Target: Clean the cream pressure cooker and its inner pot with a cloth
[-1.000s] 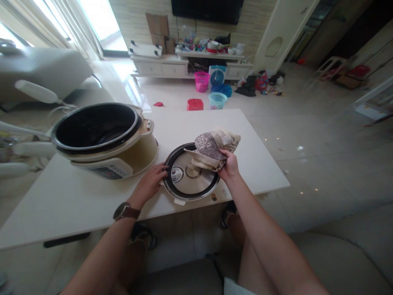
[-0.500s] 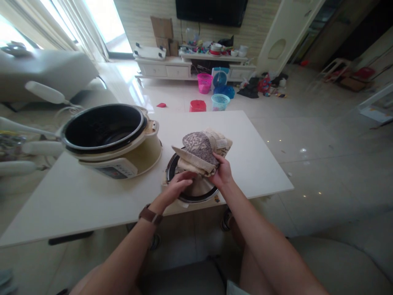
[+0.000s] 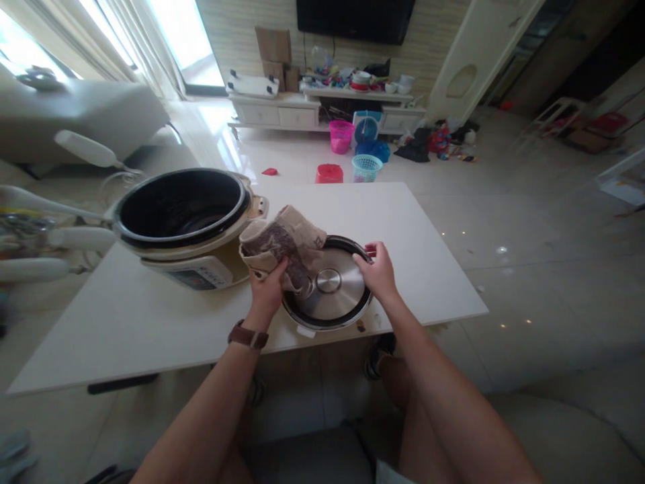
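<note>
Beige-and-purple cloth [image 3: 282, 245] bunched in the left hand [image 3: 268, 292], head view. Left fingers closed on it, thumb on top, the others mostly hidden. Cloth sits over the left edge of the round lid [image 3: 337, 299], which lies on the white surface [image 3: 428, 275] near its front edge, metal inner face up, dark ring around it. Right hand [image 3: 377, 272] is at the lid's right rim: fingers partly bent, thumb over the edge; firm grip or just steadying, can't tell.

Progress: looks partway, cloth and lid both in use. Lid is off and turned up, metal plate looks shiny; how much of it is covered so far, can't tell. Left edge under the cloth is hidden. Cooker [image 3: 232, 259] remains uncovered, so judging by that the lid isn't back on.

Around: cooker stands just left of the cloth, crowding the left hand's side; touching or not, unclear. White handles [image 3: 88, 149] poke in at far left. Right part of the surface gives free room. Pink basket [image 3: 341, 138], light blue basket [image 3: 366, 168] and red tub [image 3: 329, 174] are beyond, on the floor, well clear of the hands.
</note>
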Action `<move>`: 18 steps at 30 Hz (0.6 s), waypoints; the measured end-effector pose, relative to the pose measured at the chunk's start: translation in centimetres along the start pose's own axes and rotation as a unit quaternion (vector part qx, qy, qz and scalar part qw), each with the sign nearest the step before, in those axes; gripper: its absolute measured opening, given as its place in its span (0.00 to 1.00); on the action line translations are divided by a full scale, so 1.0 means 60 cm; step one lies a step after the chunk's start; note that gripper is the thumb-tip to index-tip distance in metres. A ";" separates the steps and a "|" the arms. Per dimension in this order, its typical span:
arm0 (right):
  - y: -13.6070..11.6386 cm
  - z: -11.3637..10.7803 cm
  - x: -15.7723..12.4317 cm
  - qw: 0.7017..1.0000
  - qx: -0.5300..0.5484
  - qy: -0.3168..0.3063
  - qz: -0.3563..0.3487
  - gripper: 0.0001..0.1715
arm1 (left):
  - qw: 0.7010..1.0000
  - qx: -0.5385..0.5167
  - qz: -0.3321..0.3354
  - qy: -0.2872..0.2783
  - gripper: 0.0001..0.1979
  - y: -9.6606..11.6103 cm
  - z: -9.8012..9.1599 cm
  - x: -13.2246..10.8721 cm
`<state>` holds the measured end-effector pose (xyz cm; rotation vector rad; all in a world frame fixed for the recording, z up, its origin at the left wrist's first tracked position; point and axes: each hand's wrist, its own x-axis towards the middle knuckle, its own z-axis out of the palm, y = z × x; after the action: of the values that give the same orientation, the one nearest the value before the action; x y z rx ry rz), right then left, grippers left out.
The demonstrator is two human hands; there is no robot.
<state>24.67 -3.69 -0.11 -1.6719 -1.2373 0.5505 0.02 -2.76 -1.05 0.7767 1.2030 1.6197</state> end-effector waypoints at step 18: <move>0.056 0.016 -0.012 0.938 0.259 -0.006 0.232 0.23 | 0.719 0.529 0.217 -0.395 0.31 -0.036 0.048 -0.109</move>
<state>25.25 -4.03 -3.64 -1.4896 -0.6122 1.0730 5.58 -7.70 -1.90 2.3353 1.2388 0.5307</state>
